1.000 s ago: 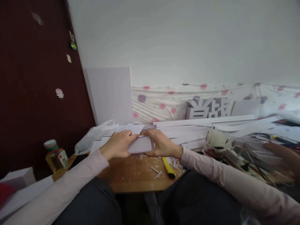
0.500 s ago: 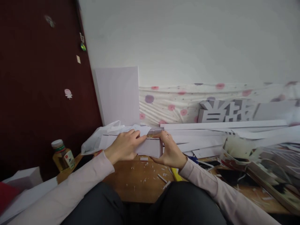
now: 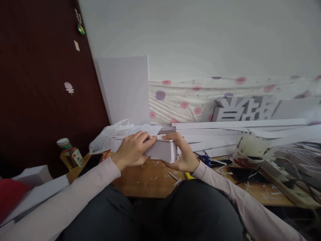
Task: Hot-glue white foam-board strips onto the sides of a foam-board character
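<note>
A long white foam-board piece (image 3: 162, 150), shaped like a shallow box, stands on the wooden table in front of me. My left hand (image 3: 134, 149) grips its left part, fingers over the top edge and thumb lying along the upper front. At the right end, my right hand (image 3: 182, 154) clasps it with the fingers on top and the thumb low at the corner. The underside and far side are hidden by the hands and the front face.
A capped bottle (image 3: 70, 154) and a dark phone (image 3: 91, 163) stand left. White strips (image 3: 213, 144) lie behind, cut-out foam characters (image 3: 240, 108) by the wall. To the right are a tub (image 3: 248, 155), blue-handled tool (image 3: 205, 160) and cables. Scraps litter the table (image 3: 140, 187).
My view has tipped down slightly. The right fingers now press flatter on the top of the white piece, and its top edge looks closed over where a gap showed before.
</note>
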Demonstrator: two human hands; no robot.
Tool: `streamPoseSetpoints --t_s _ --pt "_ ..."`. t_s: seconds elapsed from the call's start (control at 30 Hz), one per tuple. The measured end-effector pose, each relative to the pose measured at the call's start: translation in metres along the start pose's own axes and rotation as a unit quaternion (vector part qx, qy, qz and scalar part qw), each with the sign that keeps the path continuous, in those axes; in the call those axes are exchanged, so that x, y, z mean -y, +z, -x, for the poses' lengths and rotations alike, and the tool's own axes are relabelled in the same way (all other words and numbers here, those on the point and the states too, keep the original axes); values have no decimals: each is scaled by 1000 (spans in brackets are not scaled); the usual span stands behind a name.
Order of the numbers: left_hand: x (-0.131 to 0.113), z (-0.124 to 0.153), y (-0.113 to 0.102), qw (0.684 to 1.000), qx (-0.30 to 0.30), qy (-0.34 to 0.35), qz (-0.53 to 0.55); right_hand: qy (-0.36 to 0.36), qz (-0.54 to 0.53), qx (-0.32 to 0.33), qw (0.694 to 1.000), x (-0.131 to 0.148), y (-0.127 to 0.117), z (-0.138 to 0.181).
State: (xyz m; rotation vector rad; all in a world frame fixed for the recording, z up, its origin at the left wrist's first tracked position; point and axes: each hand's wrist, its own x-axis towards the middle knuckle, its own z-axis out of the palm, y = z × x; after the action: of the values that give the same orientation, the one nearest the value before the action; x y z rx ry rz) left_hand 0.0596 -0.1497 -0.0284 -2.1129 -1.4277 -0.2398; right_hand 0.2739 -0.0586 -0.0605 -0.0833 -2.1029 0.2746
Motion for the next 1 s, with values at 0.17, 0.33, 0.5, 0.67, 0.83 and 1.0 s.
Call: streamPoseSetpoints --t_s 0.17,0.33,0.5,0.67,0.83,1.0 --pt "2 4 2 999 -30 18 -1 -30 -31 5 999 -1 3 3" --pt "7 9 3 998 -34 55 -12 -108 13 47 993 -5 0 -2" --pt "7 15 0 997 -27 63 -25 -150 112 83 979 7 -4 -12" --pt "6 16 -4 997 -9 71 -28 -141 139 78 977 15 3 -9" --pt "12 11 0 998 7 58 -30 -110 158 55 980 14 9 -3" --pt "7 6 -10 997 8 70 -30 -64 147 22 987 12 12 4"
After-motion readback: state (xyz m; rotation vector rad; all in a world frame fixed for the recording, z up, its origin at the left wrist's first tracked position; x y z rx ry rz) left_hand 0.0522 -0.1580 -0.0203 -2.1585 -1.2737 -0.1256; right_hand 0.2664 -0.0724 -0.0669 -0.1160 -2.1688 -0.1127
